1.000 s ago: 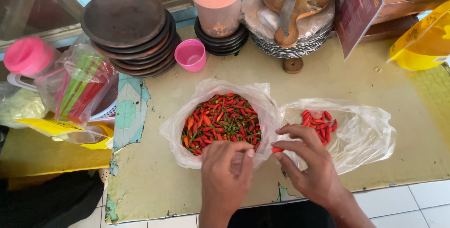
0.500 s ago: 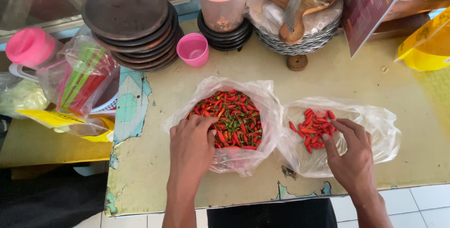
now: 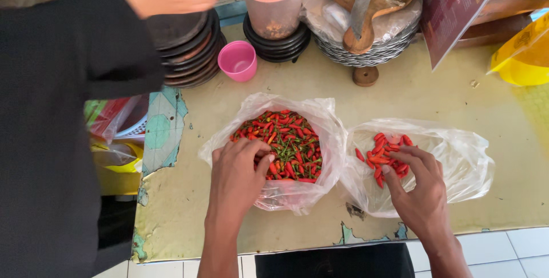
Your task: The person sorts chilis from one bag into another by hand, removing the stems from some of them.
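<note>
Fingers of the left hand (image 3: 237,172) curl loosely into the chillies (image 3: 286,143) in the bag (image 3: 326,123) just ahead. Beside it, the right hand (image 3: 420,189) spreads over red chillies (image 3: 380,149) in another clear bag (image 3: 463,158), gripping nothing visible.

Bare counter (image 3: 412,92) open behind both bags. Far edge blocked: pink cup (image 3: 237,60), plate stack (image 3: 186,49), blender jar (image 3: 273,3), basket (image 3: 366,32). Another person's black sleeve (image 3: 57,112) closes off the left. Narrow free strip along near edge.
</note>
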